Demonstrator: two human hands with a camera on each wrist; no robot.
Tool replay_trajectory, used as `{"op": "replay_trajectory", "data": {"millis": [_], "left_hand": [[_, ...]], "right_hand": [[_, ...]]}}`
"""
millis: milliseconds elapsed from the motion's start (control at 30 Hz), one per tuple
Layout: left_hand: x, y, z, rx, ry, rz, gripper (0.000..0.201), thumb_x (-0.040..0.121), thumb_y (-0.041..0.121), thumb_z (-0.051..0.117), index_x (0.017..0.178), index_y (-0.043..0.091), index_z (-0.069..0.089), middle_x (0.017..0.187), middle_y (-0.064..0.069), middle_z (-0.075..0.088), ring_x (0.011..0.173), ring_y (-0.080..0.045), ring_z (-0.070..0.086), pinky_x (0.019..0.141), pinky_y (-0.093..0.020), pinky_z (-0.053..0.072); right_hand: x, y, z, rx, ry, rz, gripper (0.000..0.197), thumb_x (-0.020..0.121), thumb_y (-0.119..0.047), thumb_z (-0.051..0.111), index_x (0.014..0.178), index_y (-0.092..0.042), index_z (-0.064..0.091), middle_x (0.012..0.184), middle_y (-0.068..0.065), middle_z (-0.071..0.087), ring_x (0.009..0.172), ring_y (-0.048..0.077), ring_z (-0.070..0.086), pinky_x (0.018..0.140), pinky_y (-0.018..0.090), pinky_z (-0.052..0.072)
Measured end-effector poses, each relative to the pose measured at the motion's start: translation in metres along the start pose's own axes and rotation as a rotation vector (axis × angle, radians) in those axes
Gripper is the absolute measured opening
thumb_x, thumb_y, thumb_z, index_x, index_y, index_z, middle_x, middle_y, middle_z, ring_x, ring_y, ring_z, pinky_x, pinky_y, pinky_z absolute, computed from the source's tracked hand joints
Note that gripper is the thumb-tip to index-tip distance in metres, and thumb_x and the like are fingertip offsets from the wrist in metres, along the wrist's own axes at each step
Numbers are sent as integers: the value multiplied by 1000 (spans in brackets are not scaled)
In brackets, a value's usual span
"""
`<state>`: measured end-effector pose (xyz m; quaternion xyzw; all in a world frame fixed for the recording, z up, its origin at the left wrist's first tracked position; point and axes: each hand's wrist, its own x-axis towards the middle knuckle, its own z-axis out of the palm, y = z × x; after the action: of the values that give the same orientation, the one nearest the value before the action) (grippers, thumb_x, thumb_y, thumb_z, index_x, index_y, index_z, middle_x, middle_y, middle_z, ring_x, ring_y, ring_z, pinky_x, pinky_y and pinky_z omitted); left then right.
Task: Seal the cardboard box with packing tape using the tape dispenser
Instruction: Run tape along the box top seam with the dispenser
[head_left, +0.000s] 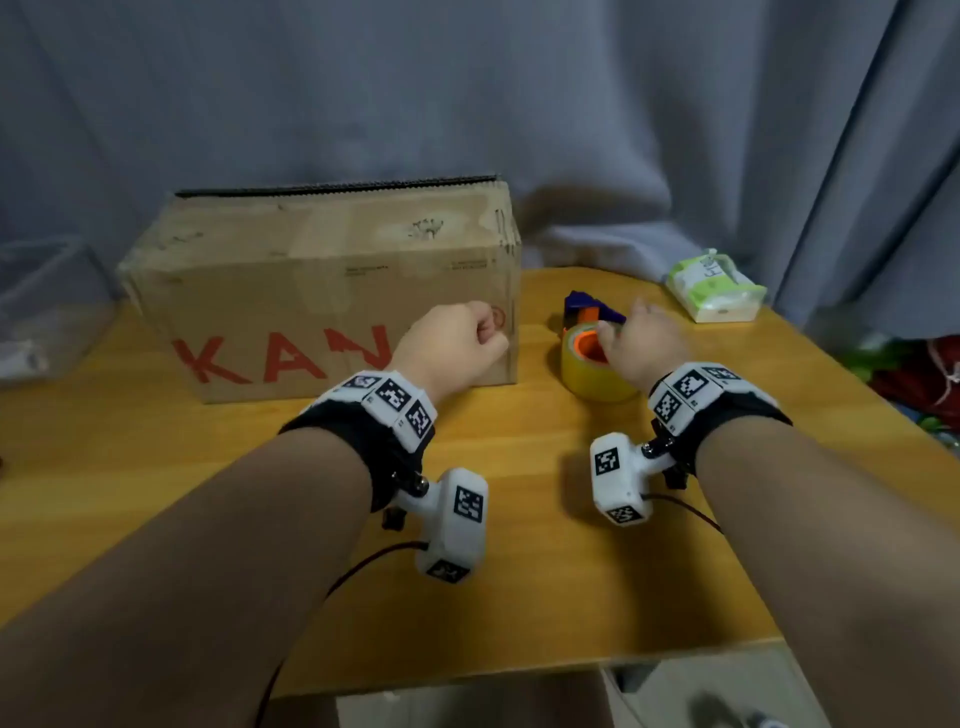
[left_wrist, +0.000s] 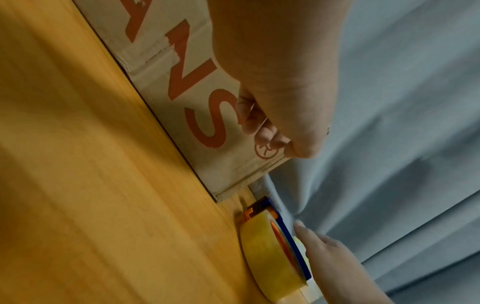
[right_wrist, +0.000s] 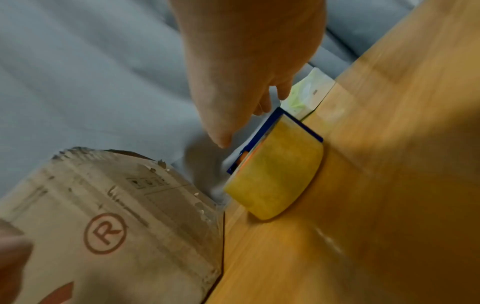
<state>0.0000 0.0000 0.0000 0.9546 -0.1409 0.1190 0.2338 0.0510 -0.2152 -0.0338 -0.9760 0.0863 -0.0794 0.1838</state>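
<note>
A closed cardboard box (head_left: 322, 280) with red letters stands on the left of the wooden table (head_left: 519, 571). To its right lies the tape dispenser (head_left: 592, 374), a yellowish tape roll on an orange core in a blue frame. My left hand (head_left: 467, 338) is curled into a fist in front of the box's lower right corner and holds nothing. My right hand (head_left: 628, 330) hovers just over the dispenser with its fingers extended. The right wrist view shows the thumb and fingers (right_wrist: 223, 139) pointing down at the blue frame (right_wrist: 265, 131), apart from it.
A green and white tissue pack (head_left: 717, 291) lies at the table's far right. A grey curtain (head_left: 467, 104) hangs close behind the box. A clear plastic container (head_left: 41, 312) sits off the left edge, and coloured items (head_left: 924, 374) lie off the right.
</note>
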Motion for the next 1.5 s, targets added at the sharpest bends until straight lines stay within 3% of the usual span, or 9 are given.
{"op": "replay_trajectory", "data": {"millis": [133, 233, 367, 533, 767, 1100, 1200, 1333, 1500], "left_hand": [[1, -8, -1, -6, 8, -16, 22, 86, 29, 53, 74, 11, 54, 68, -4, 60, 71, -26, 58, 67, -39, 50], [7, -11, -6, -34, 17, -9, 22, 86, 29, 54, 72, 11, 54, 65, -2, 58, 69, -26, 58, 67, -39, 51], [9, -11, -9, -63, 24, 9, 23, 87, 27, 55, 74, 9, 56, 59, 2, 52, 62, -24, 53, 66, -37, 49], [2, -12, -21, -100, 35, 36, 25, 89, 28, 55, 70, 11, 53, 56, 3, 51, 54, -18, 51, 57, -30, 44], [-23, -24, -55, -120, 95, 73, 22, 90, 22, 52, 71, 11, 51, 58, 0, 51, 57, -21, 50, 61, -36, 46], [-62, -87, -154, -89, 250, 4, 26, 92, 22, 52, 67, 15, 46, 56, 4, 45, 52, -12, 40, 51, -29, 31], [-69, -115, -182, -48, 324, -63, 26, 93, 24, 51, 69, 13, 47, 59, 2, 46, 55, -14, 41, 51, -30, 30], [-71, -153, -208, -66, 370, -127, 24, 94, 28, 50, 71, 20, 47, 65, 3, 51, 61, -15, 47, 56, -30, 36], [-62, -171, -227, -696, 341, -268, 46, 96, 49, 41, 109, 10, 61, 85, 1, 64, 79, -16, 61, 73, -33, 53]], "right_hand": [[4, 1, 7, -34, -159, 70, 67, 94, -32, 54, 145, -2, 25, 126, 19, 53, 113, 32, 54, 87, 39, 48], [0, 0, 2, -83, -174, 85, 20, 88, -19, 60, 101, -4, 59, 77, 8, 56, 67, 21, 54, 57, 31, 41], [-16, -2, 4, -15, -206, 145, 27, 85, -29, 64, 70, -10, 51, 68, 5, 51, 62, 20, 50, 46, 27, 34], [-37, 0, 7, 520, 107, 274, 48, 90, -23, 58, 125, 3, 40, 111, 20, 60, 100, 36, 59, 72, 34, 41], [-77, -27, -29, 1102, 307, 28, 32, 83, -11, 63, 112, -8, 50, 78, -2, 58, 72, 19, 58, 68, 34, 48], [-100, -171, -63, 1031, 142, -310, 42, 86, -25, 67, 122, -16, 49, 106, -1, 62, 96, 14, 61, 74, 20, 47], [-100, -209, -61, 944, 93, -390, 30, 91, -33, 60, 114, -20, 45, 92, -8, 58, 78, -4, 55, 60, 1, 40], [-90, -250, -60, 835, 46, -523, 35, 88, -31, 65, 110, -24, 40, 107, 1, 57, 89, 13, 56, 70, 16, 42], [-69, -280, -54, 715, 32, -687, 41, 81, -19, 74, 109, -22, 44, 99, -3, 55, 87, 13, 53, 65, 9, 37]]}}
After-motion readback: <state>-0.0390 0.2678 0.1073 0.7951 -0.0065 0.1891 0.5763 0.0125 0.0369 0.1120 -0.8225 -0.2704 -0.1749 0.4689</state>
